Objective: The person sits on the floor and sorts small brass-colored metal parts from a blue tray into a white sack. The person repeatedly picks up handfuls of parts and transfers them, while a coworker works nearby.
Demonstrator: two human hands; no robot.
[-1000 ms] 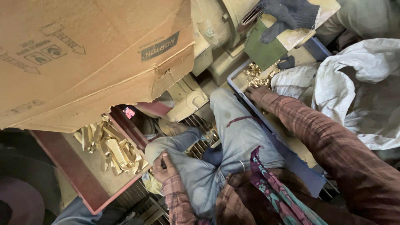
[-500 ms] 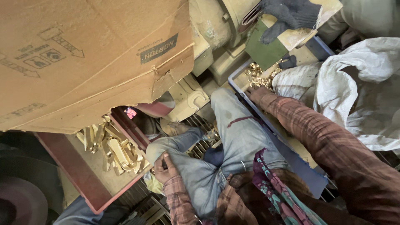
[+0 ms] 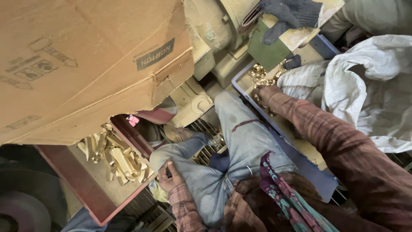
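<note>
Seen from above, the person's right hand [image 3: 267,91] reaches to the upper middle of the frame, into a shallow blue plastic tray [image 3: 240,81] of small brass rings [image 3: 261,76]; its grip is among the rings, but I cannot tell whether the fingers are closed. The left hand [image 3: 168,177], lower centre, rests loosely curled on the blue-jeaned knee [image 3: 201,180]. Just left of it sits a red metal tray [image 3: 81,182] holding long brass pieces [image 3: 122,159]. A large cardboard box [image 3: 86,60] fills the upper left, and a dark-gloved hand [image 3: 285,15] of another person lies at the top.

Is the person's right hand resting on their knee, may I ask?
No, the right hand reaches into the blue tray of small brass parts.
</note>
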